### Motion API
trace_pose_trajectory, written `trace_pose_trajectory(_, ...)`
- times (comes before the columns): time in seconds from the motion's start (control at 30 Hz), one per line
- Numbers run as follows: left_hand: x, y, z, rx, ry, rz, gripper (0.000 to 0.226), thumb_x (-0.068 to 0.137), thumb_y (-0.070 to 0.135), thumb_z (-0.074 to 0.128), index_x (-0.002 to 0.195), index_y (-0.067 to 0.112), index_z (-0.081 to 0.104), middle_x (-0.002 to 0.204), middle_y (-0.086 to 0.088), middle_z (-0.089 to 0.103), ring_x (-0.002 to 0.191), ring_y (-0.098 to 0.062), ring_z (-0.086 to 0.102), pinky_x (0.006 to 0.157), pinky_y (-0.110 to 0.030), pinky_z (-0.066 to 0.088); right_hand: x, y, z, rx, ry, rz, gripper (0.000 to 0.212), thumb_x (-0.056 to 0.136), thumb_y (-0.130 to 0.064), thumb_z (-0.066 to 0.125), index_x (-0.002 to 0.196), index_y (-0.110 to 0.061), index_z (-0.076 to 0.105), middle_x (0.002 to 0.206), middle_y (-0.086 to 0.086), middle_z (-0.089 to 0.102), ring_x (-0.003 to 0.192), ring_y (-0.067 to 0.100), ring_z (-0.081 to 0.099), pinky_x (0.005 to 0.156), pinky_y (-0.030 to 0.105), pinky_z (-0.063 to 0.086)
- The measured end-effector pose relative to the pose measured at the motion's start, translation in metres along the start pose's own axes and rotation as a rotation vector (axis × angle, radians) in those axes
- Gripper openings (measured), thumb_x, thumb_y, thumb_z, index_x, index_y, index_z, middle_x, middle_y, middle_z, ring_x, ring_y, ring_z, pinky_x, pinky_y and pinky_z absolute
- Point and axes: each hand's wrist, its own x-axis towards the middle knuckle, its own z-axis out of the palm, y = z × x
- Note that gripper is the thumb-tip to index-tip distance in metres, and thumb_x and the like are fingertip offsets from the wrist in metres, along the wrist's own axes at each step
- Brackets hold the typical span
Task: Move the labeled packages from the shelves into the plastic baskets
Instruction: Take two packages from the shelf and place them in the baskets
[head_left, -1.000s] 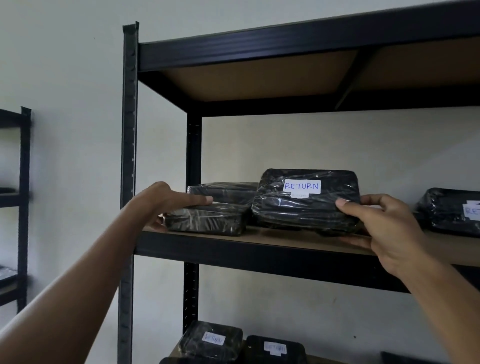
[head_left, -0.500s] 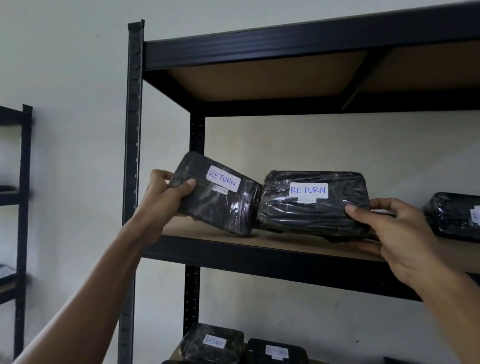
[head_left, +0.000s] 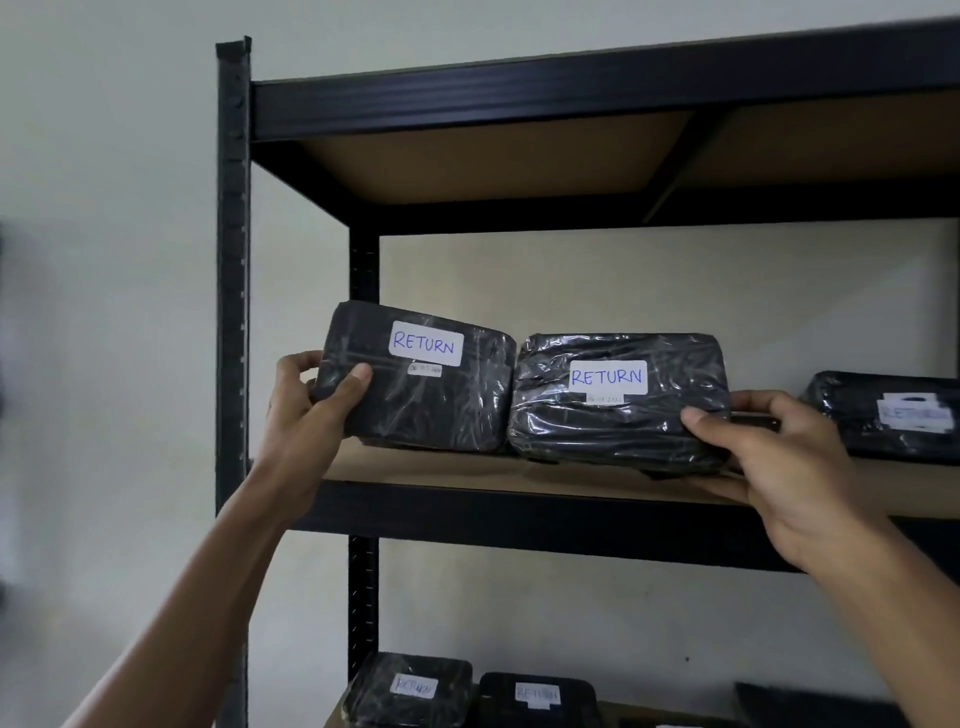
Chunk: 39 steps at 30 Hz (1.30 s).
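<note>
Left hand: the left hand (head_left: 311, 400) is seen at 9 o'clock of the frame centre; its thumb lies across the front face and its fingers are curled round the left end of the left package (head_left: 415, 387), which is gripped.
Left package: black, film-wrapped, marked with a white "RETURN" label (head_left: 426, 343); it is tilted up on its lower edge, label toward the camera, on the shelf board (head_left: 467, 470).
Right hand: the right hand (head_left: 779, 457) is seen at 3 o'clock; its thumb is pressed on the front lower corner and its fingers are curled behind the right end of the right package (head_left: 618, 400), which is gripped.
Right package: black, film-wrapped, labelled "RETURN"; its underside is rested on the shelf board, and its left end is touching the left package.
Third package: a further black package (head_left: 888, 415) is seen at 3 o'clock on the same board, near the right hand; its label is blurred.
Lower shelf: two more labelled packages (head_left: 415, 691) are seen at 6 o'clock.
Rack: a black metal upright (head_left: 232, 260) is seen at 10 o'clock against a pale wall.
</note>
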Motion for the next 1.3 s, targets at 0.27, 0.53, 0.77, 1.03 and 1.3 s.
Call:
trace_pose_trajectory(0.27, -0.016, 0.001, 0.031, -0.077, 0.053, 0.042, 0.057, 0.082, 0.033, 0.074, 0.127, 0.019, 0.042, 0.108, -0.006, 0.067, 0.095, -0.019, 0.070, 0.084, -0.042, 0.057, -0.014, -0.001, -0.033, 0.040, 0.133, 0.003, 0.027, 0.081, -0.006, 0.075, 0.100, -0.013, 0.057, 0.091, 0.010, 0.072, 0.080, 0.026, 0.071, 0.062, 0.039, 0.062)
trace_pose_trajectory(0.53, -0.061, 0.011, 0.096, -0.215, 0.003, 0.043, 0.060, 0.082, 0.037, 0.075, 0.128, 0.014, 0.043, 0.112, -0.003, 0.068, 0.103, -0.020, 0.069, 0.091, -0.051, 0.054, -0.034, -0.021, -0.115, 0.072, 0.252, 0.044, 0.033, 0.081, -0.007, 0.073, 0.110, -0.006, 0.057, 0.105, 0.016, 0.072, 0.096, 0.031, 0.071, 0.065, 0.042, 0.060)
trace_pose_trajectory(0.77, -0.150, 0.023, 0.192, -0.164, -0.028, 0.111, 0.045, 0.082, 0.044, 0.072, 0.116, 0.031, 0.046, 0.112, 0.005, 0.065, 0.101, -0.013, 0.067, 0.090, -0.039, 0.055, -0.076, -0.048, -0.247, 0.003, 0.404, 0.058, 0.018, 0.083, -0.008, 0.071, 0.091, -0.014, 0.057, 0.086, 0.009, 0.071, 0.077, 0.025, 0.070, 0.063, 0.039, 0.060)
trace_pose_trajectory(1.03, -0.282, 0.046, 0.317, -0.214, -0.111, 0.080, 0.040, 0.080, 0.043, 0.071, 0.110, 0.034, 0.046, 0.105, 0.013, 0.063, 0.098, -0.010, 0.067, 0.076, -0.016, 0.052, -0.143, -0.078, -0.428, -0.085, 0.570, 0.123, 0.016, 0.084, -0.010, 0.071, 0.084, -0.015, 0.056, 0.078, 0.005, 0.070, 0.083, 0.027, 0.069, 0.065, 0.040, 0.059)
trace_pose_trajectory(1.3, -0.414, 0.035, 0.422, -0.154, -0.317, -0.047, 0.040, 0.088, 0.032, 0.069, 0.118, 0.024, 0.044, 0.097, 0.014, 0.058, 0.078, 0.011, 0.061, 0.063, -0.010, 0.048, -0.192, -0.083, -0.576, -0.179, 0.714, 0.261, 0.025, 0.081, -0.013, 0.074, 0.103, -0.010, 0.061, 0.098, 0.010, 0.074, 0.095, 0.029, 0.071, 0.070, 0.041, 0.061)
